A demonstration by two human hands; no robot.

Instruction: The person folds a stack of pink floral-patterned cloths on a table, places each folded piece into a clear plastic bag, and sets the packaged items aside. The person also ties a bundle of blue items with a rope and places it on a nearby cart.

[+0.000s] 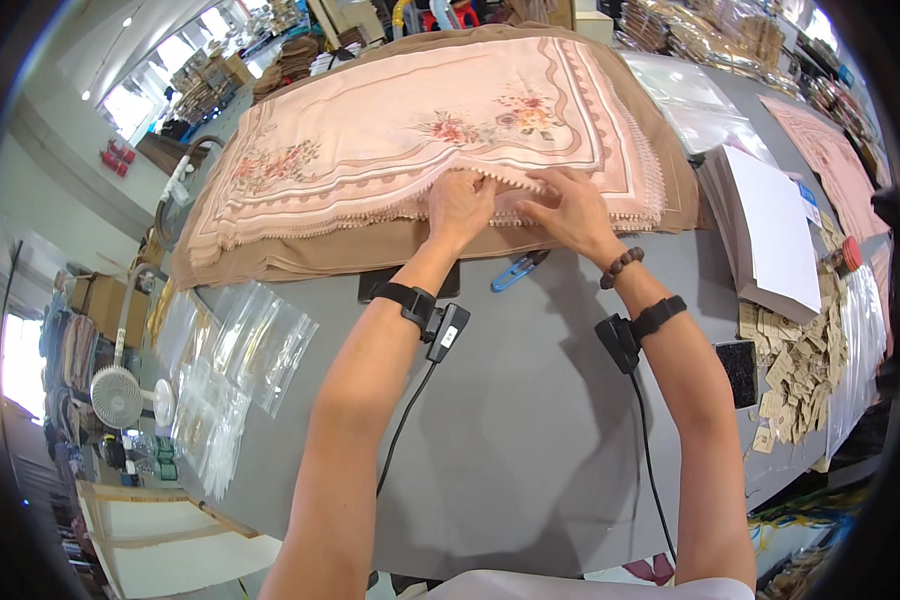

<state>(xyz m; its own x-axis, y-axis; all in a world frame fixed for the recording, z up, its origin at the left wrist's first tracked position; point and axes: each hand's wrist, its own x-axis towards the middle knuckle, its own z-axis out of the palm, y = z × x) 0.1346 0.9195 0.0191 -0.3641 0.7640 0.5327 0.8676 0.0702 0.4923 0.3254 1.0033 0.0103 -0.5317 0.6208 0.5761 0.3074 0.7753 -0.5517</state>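
Note:
A pink floral scarf [370, 110] with printed borders and a beaded-looking trim lies spread over a pile of brown cloth [300, 255]. My left hand [460, 208] pinches the scarf's near edge, which rises in a small peak there. Just to the right, my right hand [575, 210] rests at the same edge with thumb and fingers apart. Its fingertips touch the lifted fabric. On the table below the hands lies a pair of blue thread snips [515, 272]. A dark flat object [440, 282] sits partly under my left forearm.
Clear plastic bags [260, 345] lie on the grey table [510, 430] at left. At right stand a stack of white paper [770, 230], a heap of tan tags [795, 370] and a black square object [738, 373]. Cables [652, 470] trail from devices strapped to both wrists.

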